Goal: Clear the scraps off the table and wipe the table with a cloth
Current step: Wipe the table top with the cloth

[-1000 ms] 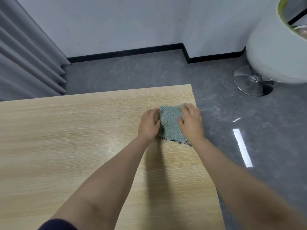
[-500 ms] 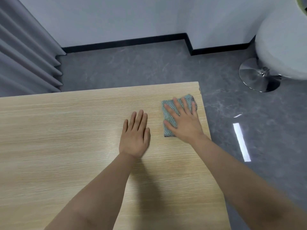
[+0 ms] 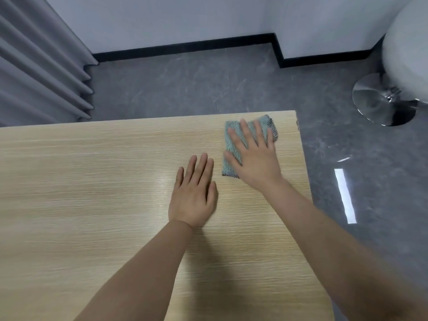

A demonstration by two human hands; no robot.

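No scraps show anywhere on the visible part of the wooden table (image 3: pixel 92 205), so the clearing half of the task looks finished, and the work now sits in the wiping half. How much of the top has already been wiped cannot be judged: the surface carries no wet streaks or marks, only a pale glare near the middle.

Going from near to far, both bare forearms reach in from 6 o'clock. The left hand (image 3: pixel 193 195) lies flat on the bare wood near the centre, fingers straight and close together, grasping nothing. It seems to be steadying the person rather than working. Just beyond it, toward 1 o'clock, the right hand (image 3: pixel 253 158) presses palm-down on the folded teal cloth (image 3: pixel 231 144), fingers spread and straight, so it is pushing the cloth rather than clenching it. The cloth rests on the table at its far right corner, with 1 dark-edged fold poking out past the fingertips toward the table edge. Its weave is slightly blurred, probably from motion.

From this position the long stretch of table running toward 9 o'clock would remain to be covered.

No container is in view: no bin, bowl or tray.

Beyond the table lies grey floor, with grey curtains (image 3: pixel 39 72) at 10 o'clock and a white swivel chair (image 3: pixel 407 49) on a chrome base (image 3: pixel 375 100) at 2 o'clock.
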